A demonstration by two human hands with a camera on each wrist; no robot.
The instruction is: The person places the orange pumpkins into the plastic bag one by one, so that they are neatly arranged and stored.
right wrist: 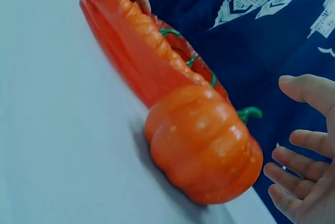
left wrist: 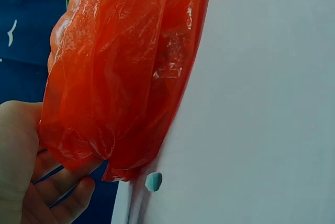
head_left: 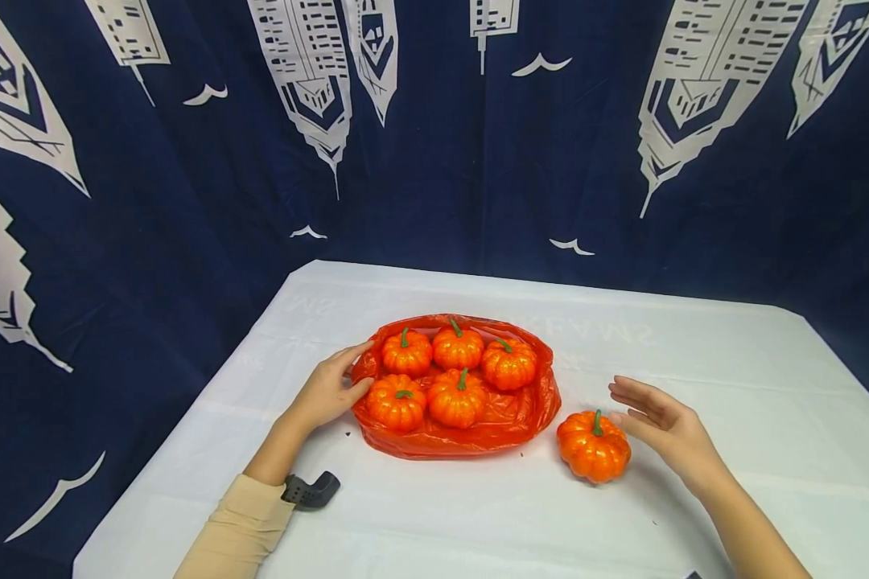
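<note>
Several small orange pumpkins [head_left: 458, 398] with green stems sit in an open red plastic bag [head_left: 442, 445], its rim spread around them. My left hand [head_left: 331, 390] holds the left end of the bag, thumb and fingers spread around its rim. In the left wrist view the red film [left wrist: 120, 77] hides part of that hand's fingers. A single pumpkin [head_left: 594, 458] stands on the table to the right of the bag, stem up. Beside it is my right hand [head_left: 662, 426], fingers loosely extended and grasping nothing. The right wrist view shows a gap between this hand [right wrist: 306, 166] and the pumpkin [right wrist: 204, 145].
A white cloth [head_left: 478, 515] covers the table. Behind it hangs a dark blue curtain [head_left: 434, 177] with white building prints. A black wrist strap [head_left: 311, 490] is on the left forearm. A small dark object [head_left: 693, 575] shows at the near edge.
</note>
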